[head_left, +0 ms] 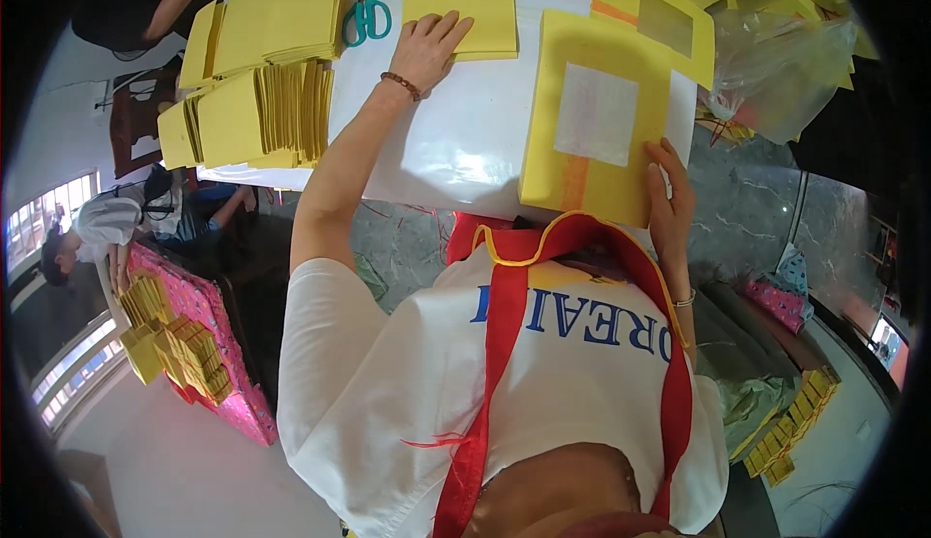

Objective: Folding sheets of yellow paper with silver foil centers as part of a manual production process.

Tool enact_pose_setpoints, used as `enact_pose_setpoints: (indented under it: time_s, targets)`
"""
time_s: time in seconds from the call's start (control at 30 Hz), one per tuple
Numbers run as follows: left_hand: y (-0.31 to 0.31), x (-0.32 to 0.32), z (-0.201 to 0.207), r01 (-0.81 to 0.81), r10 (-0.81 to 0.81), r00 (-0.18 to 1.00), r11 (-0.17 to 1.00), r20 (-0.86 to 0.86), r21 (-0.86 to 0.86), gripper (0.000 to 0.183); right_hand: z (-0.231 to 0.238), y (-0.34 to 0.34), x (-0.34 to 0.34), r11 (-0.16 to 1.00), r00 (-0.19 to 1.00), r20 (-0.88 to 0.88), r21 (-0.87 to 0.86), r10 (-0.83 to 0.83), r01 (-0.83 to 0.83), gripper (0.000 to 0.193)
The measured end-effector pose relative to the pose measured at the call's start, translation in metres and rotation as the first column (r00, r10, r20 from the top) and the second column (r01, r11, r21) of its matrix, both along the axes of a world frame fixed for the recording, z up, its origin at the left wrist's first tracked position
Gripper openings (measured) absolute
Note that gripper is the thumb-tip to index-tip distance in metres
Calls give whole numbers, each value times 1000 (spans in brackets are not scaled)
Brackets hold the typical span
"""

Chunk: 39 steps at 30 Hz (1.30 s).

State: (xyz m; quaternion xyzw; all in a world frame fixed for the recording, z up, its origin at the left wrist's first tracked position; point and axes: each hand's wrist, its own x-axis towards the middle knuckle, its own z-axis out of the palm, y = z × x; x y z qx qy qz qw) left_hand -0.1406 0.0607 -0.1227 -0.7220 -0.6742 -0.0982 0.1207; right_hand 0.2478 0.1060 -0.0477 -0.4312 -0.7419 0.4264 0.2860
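Note:
My left hand [429, 48], a beaded bracelet on its wrist, lies palm down with fingers spread on a flat yellow paper piece [493, 24] on the white table. My right hand [669, 189] rests at the right edge of a larger yellow paper stack [548, 111]. Its fingers are extended and slightly bent, touching the side without gripping. A pale rectangle [596, 114] and an orange strip show on the top sheet. Left of my left hand lie scissors [368, 22] with teal handles.
Piles of folded yellow paper [276, 15] fill the table's left side. At the far right are a yellow sheet with a rectangular opening [626, 0] and a clear plastic bag [786, 78]. Another person's arm [179, 0] is at upper left; a second person works at a pink-covered table [218, 315].

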Motion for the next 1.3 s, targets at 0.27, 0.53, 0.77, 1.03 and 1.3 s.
enact_pose_setpoints:
  time_s: [0.27,0.53,0.77,1.03,1.3]
  targets:
    - [-8,9,-13,-43,39,997,997,-73,-56,48,-3,-1,2,997,999,16,71,32,-33,24]
    - [-2,12,7,-58,42,996,970,-76,-236,45,1,3,8,976,996,53,203,70,-79,27]
    - [-6,12,-5,43,-47,997,997,-67,-57,49,-5,0,8,913,964,187,328,188,-242,28]
    - [-28,73,45,31,-78,926,991,368,132,42,-15,-1,8,957,986,37,238,161,-165,27]
    - [-70,152,88,462,-414,820,886,396,-30,43,-15,1,12,980,986,-43,123,163,-157,25]
